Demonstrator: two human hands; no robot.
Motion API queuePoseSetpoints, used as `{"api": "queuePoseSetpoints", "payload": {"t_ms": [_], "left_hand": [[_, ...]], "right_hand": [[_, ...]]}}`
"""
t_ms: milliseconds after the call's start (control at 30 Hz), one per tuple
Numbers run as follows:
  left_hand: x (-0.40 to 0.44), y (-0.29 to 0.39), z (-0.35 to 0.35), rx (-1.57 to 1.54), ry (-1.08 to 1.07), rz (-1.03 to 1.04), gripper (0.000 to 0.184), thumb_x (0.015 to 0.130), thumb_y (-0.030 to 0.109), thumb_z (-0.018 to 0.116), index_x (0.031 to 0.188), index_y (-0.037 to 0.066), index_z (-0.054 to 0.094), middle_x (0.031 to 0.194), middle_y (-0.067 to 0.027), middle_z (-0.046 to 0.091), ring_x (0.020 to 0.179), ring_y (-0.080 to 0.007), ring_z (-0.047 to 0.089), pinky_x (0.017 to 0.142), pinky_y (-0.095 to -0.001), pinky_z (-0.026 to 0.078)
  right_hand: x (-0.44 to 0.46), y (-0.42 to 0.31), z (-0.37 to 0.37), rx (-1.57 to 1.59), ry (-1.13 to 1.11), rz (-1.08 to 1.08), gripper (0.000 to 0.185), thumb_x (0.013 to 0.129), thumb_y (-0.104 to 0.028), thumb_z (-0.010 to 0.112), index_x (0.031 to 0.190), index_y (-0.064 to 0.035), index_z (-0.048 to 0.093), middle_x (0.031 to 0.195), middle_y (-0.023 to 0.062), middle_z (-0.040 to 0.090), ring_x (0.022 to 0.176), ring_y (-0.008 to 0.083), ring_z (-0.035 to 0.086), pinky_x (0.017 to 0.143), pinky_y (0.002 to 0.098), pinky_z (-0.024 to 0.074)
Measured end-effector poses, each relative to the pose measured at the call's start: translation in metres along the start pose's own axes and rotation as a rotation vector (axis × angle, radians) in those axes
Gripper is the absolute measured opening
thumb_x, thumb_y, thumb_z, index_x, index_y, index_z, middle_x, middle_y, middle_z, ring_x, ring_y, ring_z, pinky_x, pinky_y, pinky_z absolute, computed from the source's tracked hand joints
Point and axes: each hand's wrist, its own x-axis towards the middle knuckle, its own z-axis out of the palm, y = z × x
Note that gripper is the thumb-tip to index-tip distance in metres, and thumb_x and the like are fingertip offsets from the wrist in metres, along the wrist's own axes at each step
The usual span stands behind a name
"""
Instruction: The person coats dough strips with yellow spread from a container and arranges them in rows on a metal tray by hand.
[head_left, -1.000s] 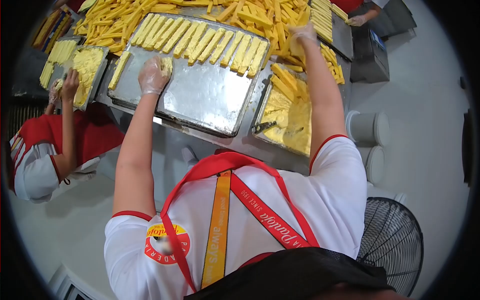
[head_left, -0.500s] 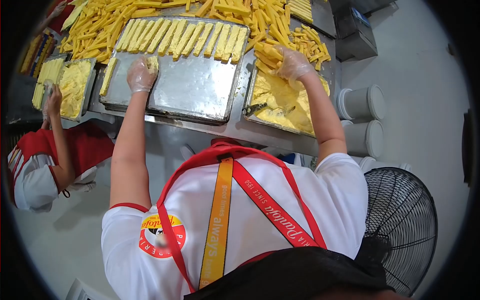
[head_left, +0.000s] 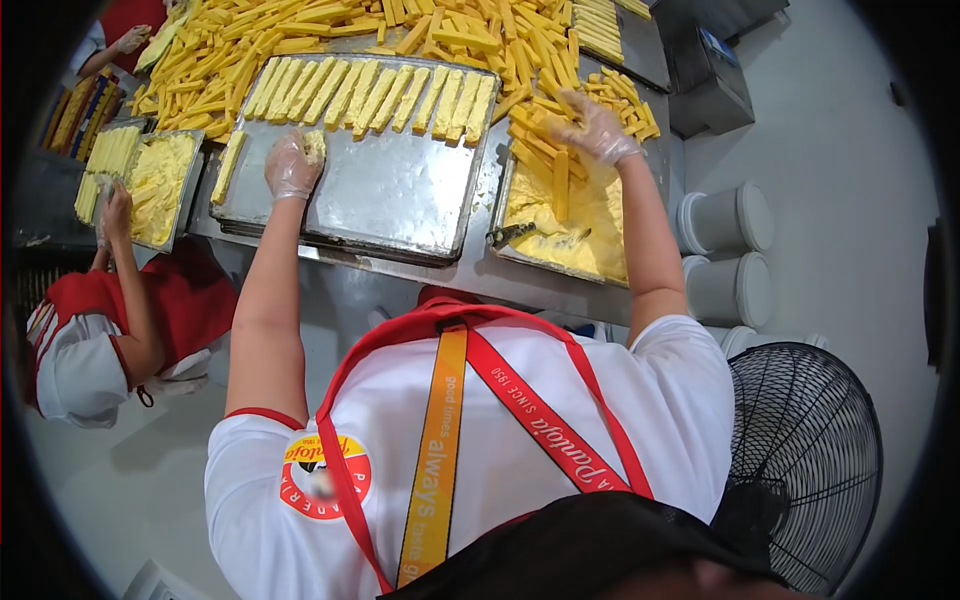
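Observation:
My left hand [head_left: 293, 165], in a clear glove, is closed around a pale yellow lump [head_left: 315, 147] over the left part of a metal tray [head_left: 390, 195]. Along the far edge of that tray runs a row of coated yellow sticks [head_left: 375, 97]; a single coated stick [head_left: 228, 167] lies at its left side. My right hand, also gloved [head_left: 592, 128], has its fingers spread above yellow sticks [head_left: 540, 150] at the far end of a second tray of yellow spread [head_left: 590, 248]. A dark-handled tool [head_left: 512, 235] rests in the spread.
A large pile of yellow sticks [head_left: 450, 30] covers the far table. To the left, a co-worker's hand [head_left: 115, 212] is at another tray of spread [head_left: 160, 180]. Buckets [head_left: 735, 218] and a black fan [head_left: 805, 450] stand on the right; another person's hand shows at top left.
My right hand has drawn back from the far pile to the spread tray, and its fingers have opened above the sticks there. The view has shifted. My left hand keeps its hold.

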Motion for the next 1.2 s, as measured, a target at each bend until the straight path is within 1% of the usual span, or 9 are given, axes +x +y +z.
{"api": "queuePoseSetpoints", "payload": {"t_ms": [67,133,300,433,600,800,1000,1100,1200], "left_hand": [[-0.001,0.001,0.002,-0.002,0.027,0.008,0.027,0.08,0.031,0.06,0.091,0.006,0.061,0.086,-0.0163,0.064,0.084,-0.0347,0.061,0.076,-0.0431,0.049],[-0.001,0.0,0.004,-0.01,0.092,0.026,0.027,0.08,0.035,0.061,0.082,0.008,0.059,0.081,-0.0142,0.063,0.08,-0.0336,0.061,0.073,-0.0435,0.048],[0.001,0.005,-0.003,-0.032,0.027,-0.027,0.024,0.08,0.031,0.061,0.088,0.008,0.062,0.085,-0.0162,0.064,0.082,-0.0353,0.061,0.073,-0.0438,0.049],[0.001,0.003,-0.001,-0.009,0.029,-0.009,0.024,0.08,0.029,0.061,0.089,0.007,0.063,0.087,-0.0171,0.064,0.082,-0.0369,0.06,0.072,-0.045,0.048],[-0.001,0.002,0.0,-0.008,0.067,-0.01,0.024,0.081,0.032,0.061,0.087,0.009,0.061,0.085,-0.015,0.064,0.081,-0.0344,0.061,0.072,-0.0437,0.049],[0.0,0.003,0.001,0.039,0.038,-0.007,0.024,0.081,0.03,0.06,0.089,0.008,0.061,0.086,-0.0145,0.064,0.082,-0.0339,0.062,0.073,-0.0431,0.049],[-0.001,0.003,0.002,0.096,0.029,0.008,0.026,0.081,0.032,0.06,0.088,0.007,0.061,0.086,-0.0146,0.064,0.08,-0.0338,0.062,0.073,-0.0427,0.049],[0.001,0.0,0.004,0.12,0.024,0.01,0.026,0.08,0.032,0.061,0.088,0.007,0.06,0.085,-0.0148,0.064,0.08,-0.0336,0.061,0.073,-0.0426,0.049],[0.0,-0.008,0.011,0.09,0.038,0.013,0.027,0.079,0.033,0.062,0.088,0.007,0.06,0.086,-0.0149,0.064,0.08,-0.0334,0.061,0.073,-0.0424,0.049]], "right_hand": [[0.019,0.022,-0.009,0.239,0.099,0.094,0.08,0.077,-0.056,0.067,0.136,-0.0057,0.045,0.131,0.0204,0.053,0.12,0.0341,0.051,0.102,0.0358,0.0413],[0.038,0.027,-0.02,0.071,0.066,0.17,0.078,0.078,-0.055,0.066,0.136,-0.007,0.046,0.13,0.0201,0.053,0.12,0.034,0.052,0.101,0.0362,0.042],[0.086,0.029,0.009,-0.368,-0.091,0.397,0.069,0.085,-0.046,0.062,0.139,-0.01,0.042,0.128,0.0188,0.055,0.12,0.0359,0.052,0.098,0.0391,0.0447],[0.11,0.068,0.041,-0.854,-0.312,0.005,0.063,0.087,-0.035,0.063,0.141,-0.0136,0.038,0.129,0.0181,0.054,0.12,0.0332,0.051,0.098,0.0382,0.0441],[0.107,0.073,0.016,-0.029,-0.045,0.355,0.066,0.08,-0.028,0.072,0.136,-0.0102,0.044,0.12,0.0183,0.06,0.111,0.0329,0.057,0.095,0.0366,0.0463],[0.085,0.072,0.023,-0.332,-0.25,0.076,0.065,0.075,-0.014,0.073,0.134,-0.0086,0.046,0.122,0.019,0.059,0.112,0.0336,0.056,0.096,0.0364,0.0449],[0.086,0.066,0.028,-0.238,-0.246,0.207,0.059,0.073,-0.007,0.072,0.128,-0.0073,0.05,0.122,0.0202,0.057,0.116,0.034,0.053,0.096,0.0378,0.0438],[0.094,0.093,0.032,-0.41,-0.144,0.065,0.047,0.074,-0.017,0.071,0.116,-0.0037,0.056,0.116,0.0206,0.061,0.109,0.0353,0.058,0.09,0.0399,0.0476],[0.087,0.094,0.009,-0.386,-0.082,0.168,0.056,0.069,-0.017,0.075,0.121,-0.0069,0.055,0.115,0.0203,0.061,0.109,0.0345,0.057,0.092,0.0382,0.0462]]}}
